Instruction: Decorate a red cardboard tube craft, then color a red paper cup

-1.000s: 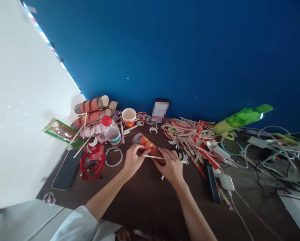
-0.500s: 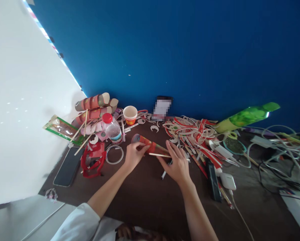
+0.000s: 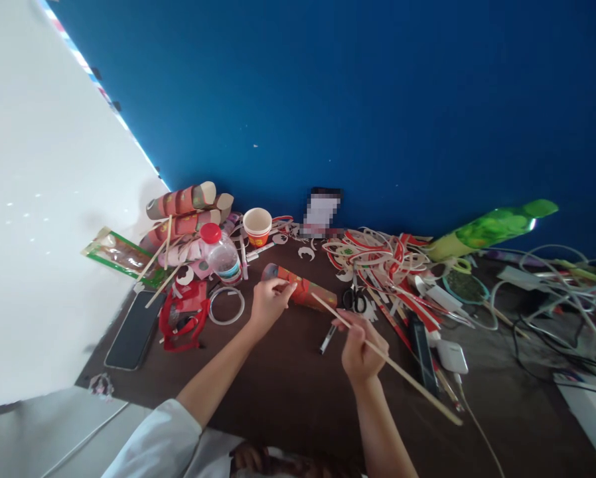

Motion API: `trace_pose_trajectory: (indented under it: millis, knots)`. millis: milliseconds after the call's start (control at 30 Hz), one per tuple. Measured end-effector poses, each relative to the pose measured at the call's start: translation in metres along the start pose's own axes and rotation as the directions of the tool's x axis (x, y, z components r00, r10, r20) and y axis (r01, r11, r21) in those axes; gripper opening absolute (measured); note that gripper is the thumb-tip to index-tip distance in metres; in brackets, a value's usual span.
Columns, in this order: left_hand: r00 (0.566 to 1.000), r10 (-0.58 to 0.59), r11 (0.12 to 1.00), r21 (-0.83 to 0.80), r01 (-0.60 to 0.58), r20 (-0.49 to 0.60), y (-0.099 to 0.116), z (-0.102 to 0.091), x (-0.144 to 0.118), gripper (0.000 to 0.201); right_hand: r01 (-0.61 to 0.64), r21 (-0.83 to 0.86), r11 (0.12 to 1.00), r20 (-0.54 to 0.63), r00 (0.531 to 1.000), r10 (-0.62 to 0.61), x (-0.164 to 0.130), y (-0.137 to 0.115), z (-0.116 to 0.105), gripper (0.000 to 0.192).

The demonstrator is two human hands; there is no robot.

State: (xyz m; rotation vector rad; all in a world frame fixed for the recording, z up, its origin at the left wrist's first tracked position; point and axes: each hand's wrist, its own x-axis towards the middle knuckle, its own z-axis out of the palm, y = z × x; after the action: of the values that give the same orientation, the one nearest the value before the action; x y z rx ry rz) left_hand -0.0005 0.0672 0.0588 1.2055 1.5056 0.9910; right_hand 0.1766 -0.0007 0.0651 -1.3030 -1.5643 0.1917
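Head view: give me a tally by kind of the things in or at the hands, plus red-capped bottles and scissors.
Stick, in the right hand: 1
Red patterned piece, at the left hand: 1
Red-capped bottle: 1
Black-handled scissors: 1
Total: 4

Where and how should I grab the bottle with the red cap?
Probably around the body, just above the blue label, coming from the near right. The bottle stands upright and round-sided, so thumb and fingers should wrap it. Pink cutouts crowd its left, while the desk is more open toward the near right.
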Motion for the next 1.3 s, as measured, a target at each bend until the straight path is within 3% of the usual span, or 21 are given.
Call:
trace_pose_trajectory:
  millis: [133,600,967,1300]
  knots:
    - [1.000,-0.007,1.000,0.002,0.007,-0.007,0.000,0.001,0.000,0.025,0.019,0.057,0.998,0.085,0.996,-0.024,0.004,-0.010,0.009,0.017]
    - [1.000,0.016,1.000,0.005,-0.016,-0.027,-0.001,0.003,-0.001,0.029,0.013,0.060,0.998,0.197,0.980,-0.024,0.001,-0.009,0.012,0.018]
    - [0.998,0.021,0.998,0.056,-0.018,-0.057,-0.003,0.008,-0.005,0.029,-0.237,0.007,0.972,0.059,0.970,0.236,0.001,-0.014,0.019,0.028]
    - [0.994,0.053,0.994,0.096,-0.044,-0.094,-0.009,0.014,-0.007,0.028,-0.186,-0.053,0.981,0.109,0.976,0.191,0.008,-0.018,0.019,0.026]
